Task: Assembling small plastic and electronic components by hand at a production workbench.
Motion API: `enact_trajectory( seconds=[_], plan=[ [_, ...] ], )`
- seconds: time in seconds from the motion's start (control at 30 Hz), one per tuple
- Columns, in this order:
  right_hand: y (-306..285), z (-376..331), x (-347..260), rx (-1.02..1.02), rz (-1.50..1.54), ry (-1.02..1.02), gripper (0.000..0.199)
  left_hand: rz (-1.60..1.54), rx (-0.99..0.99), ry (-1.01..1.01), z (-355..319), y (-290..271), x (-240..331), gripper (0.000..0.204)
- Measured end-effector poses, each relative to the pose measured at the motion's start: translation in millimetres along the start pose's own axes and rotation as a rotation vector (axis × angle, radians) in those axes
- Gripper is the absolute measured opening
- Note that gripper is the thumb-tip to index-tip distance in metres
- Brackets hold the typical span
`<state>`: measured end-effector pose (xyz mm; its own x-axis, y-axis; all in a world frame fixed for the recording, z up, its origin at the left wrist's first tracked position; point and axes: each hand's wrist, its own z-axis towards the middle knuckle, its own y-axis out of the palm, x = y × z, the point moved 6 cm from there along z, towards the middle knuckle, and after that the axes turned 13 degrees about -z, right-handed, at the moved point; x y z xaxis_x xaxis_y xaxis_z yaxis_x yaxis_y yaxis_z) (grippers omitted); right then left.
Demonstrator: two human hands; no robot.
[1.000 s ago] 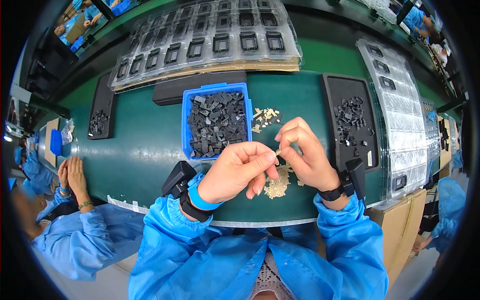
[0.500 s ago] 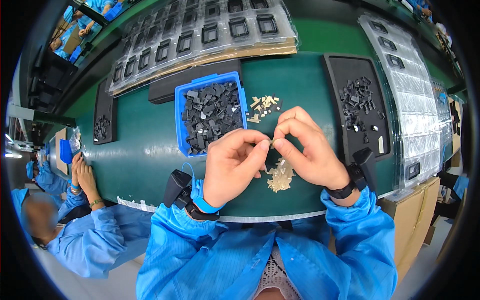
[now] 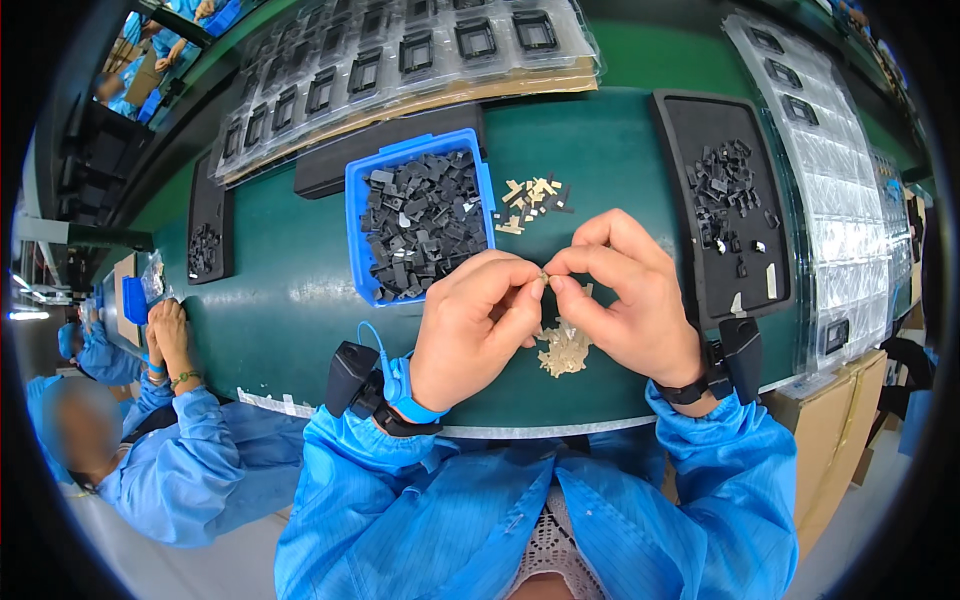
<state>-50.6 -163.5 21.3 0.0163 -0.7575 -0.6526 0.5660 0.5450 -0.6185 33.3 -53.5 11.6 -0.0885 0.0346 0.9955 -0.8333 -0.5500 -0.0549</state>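
Observation:
My left hand (image 3: 470, 330) and my right hand (image 3: 632, 300) meet fingertip to fingertip over the green table (image 3: 290, 345). Thumb and forefinger of each are pinched on a tiny beige piece (image 3: 545, 277), mostly hidden by the fingertips. Just below the hands lies a pile of thin beige pieces (image 3: 565, 352), partly covered by my fingers. Beyond them is a looser scatter of cream and black bits (image 3: 530, 200). To the left, a blue bin (image 3: 356, 215) holds many small black plastic parts (image 3: 422, 222).
At the right stands a black tray (image 3: 735, 285) with small black parts. Clear plastic trays (image 3: 845, 220) lie beyond it, and others with black frames (image 3: 390, 70) are stacked at the back. A cardboard box (image 3: 830, 430) sits at right. A co-worker (image 3: 190, 450) is at the left.
Both hands stay pinched together at nearly the same spot; their fingertips have drawn closer and cover more of the beige piece. The view has shifted slightly.

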Motion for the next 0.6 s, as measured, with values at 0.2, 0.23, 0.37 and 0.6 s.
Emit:
enact_trajectory(
  seconds=[0.2,0.23,0.37,0.6],
  plan=[
    [-2.1,0.9,-3.7,0.039,-0.12,-0.042,0.01,0.27,-0.055,0.195,1.0,4.9,3.1,0.008],
    [-1.5,0.8,-4.1,0.041,-0.139,-0.062,0.01,0.269,-0.059,0.192,1.6,5.1,2.4,0.008],
    [-0.3,0.5,-4.2,0.076,-0.204,-0.085,0.01,0.329,-0.094,0.223,2.5,7.5,3.9,0.015],
    [-1.7,0.5,-1.8,0.05,-0.13,-0.055,0.01,0.279,-0.104,0.18,0.6,6.3,0.5,0.016]
  ],
)
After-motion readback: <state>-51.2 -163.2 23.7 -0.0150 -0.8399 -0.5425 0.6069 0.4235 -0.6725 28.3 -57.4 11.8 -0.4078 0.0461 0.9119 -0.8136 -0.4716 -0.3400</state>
